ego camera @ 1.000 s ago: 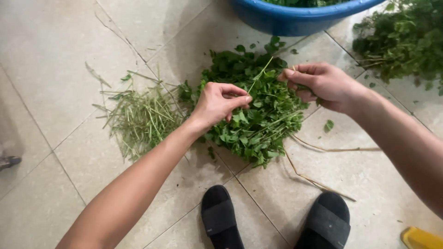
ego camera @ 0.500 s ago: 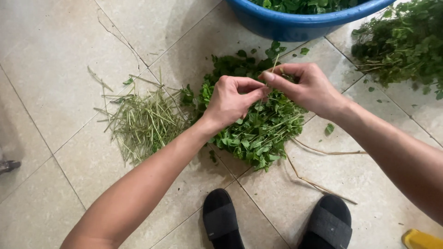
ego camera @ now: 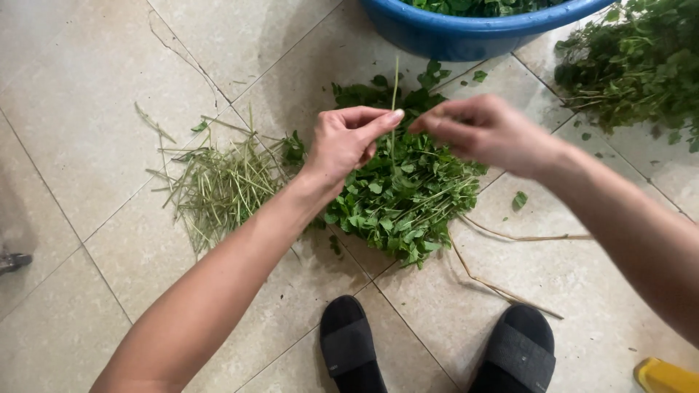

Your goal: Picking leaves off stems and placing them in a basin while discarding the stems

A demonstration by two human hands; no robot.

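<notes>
Green stem (ego camera: 395, 102) stands upright at frame centre, pinched by left hand (ego camera: 348, 142) w/ right hand (ego camera: 484, 131) blurred, fingers bunched just beside it above leaf pile (ego camera: 397, 193); stripping step, I'd judge, next needs firm pull.

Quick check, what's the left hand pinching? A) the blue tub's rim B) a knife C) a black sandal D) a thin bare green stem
D: the left hand pinches a thin bare green stem that stands upright above the leafy pile, with the right hand close beside it.
</notes>
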